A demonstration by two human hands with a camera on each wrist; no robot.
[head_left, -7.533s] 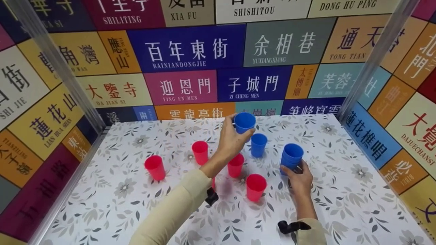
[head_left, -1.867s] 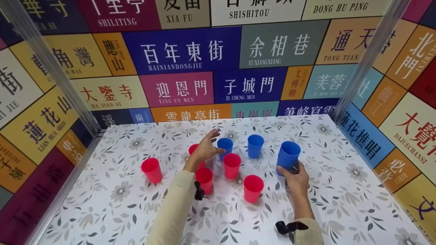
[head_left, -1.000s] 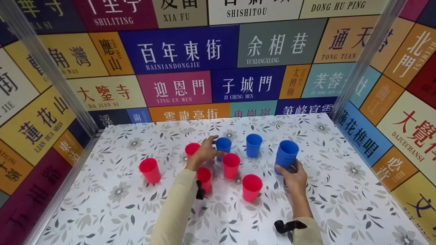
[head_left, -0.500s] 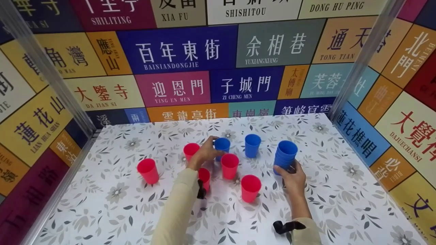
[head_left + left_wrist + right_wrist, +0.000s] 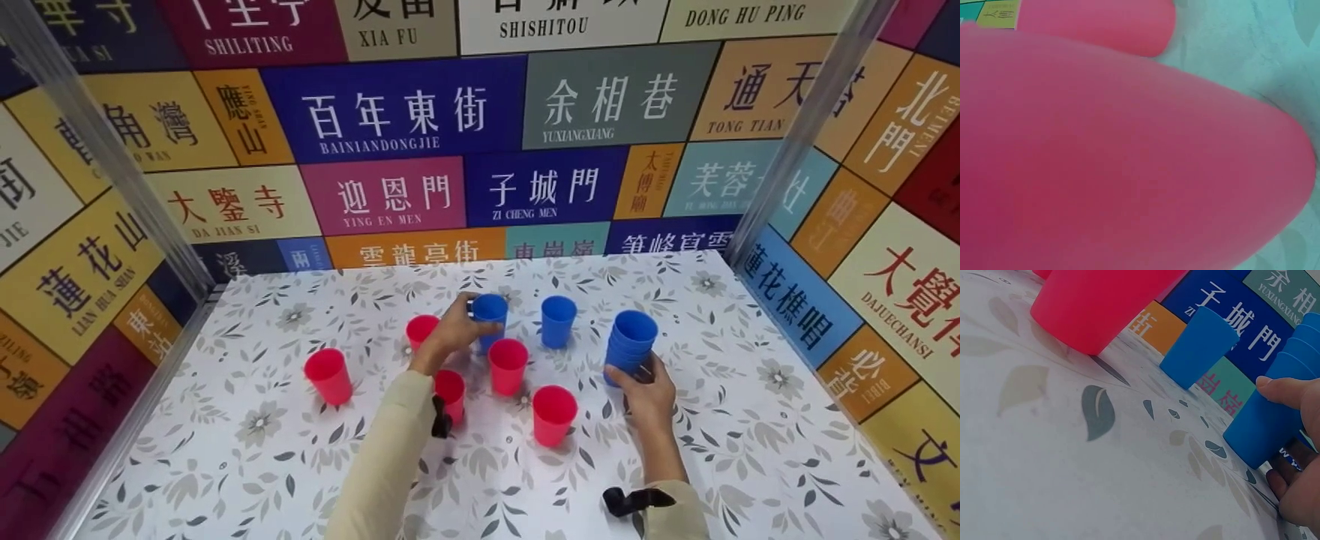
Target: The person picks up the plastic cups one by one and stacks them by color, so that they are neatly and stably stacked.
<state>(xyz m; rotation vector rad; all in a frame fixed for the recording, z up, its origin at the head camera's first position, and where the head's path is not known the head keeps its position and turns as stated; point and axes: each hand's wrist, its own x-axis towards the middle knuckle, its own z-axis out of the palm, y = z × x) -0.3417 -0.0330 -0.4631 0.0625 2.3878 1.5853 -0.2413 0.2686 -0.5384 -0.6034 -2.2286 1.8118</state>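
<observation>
In the head view my left hand (image 5: 451, 331) holds a blue cup (image 5: 490, 307) upright near the table's middle, thumb across its near side. My right hand (image 5: 651, 391) grips the lower part of a stack of blue cups (image 5: 627, 349) on the right. The right wrist view shows the right thumb (image 5: 1283, 390) on the side of the stack, whose several rims overlap. Between the two hands stands a single blue cup (image 5: 558, 322). In the left wrist view a red cup (image 5: 1129, 152) fills most of the picture and the left hand is out of sight.
Several red cups stand around the left forearm: one far left (image 5: 328, 376), one behind the wrist (image 5: 421, 330), one partly hidden by the sleeve (image 5: 450, 396), one just before the held cup (image 5: 508, 367) and one nearest the front (image 5: 554, 416). Sign-covered walls (image 5: 397, 105) enclose the table.
The blue cup held by the left hand 7.5 s ago is gone from there, and the stack shows more rims. The left hand went left to another blue cup, which has just risen slightly.
</observation>
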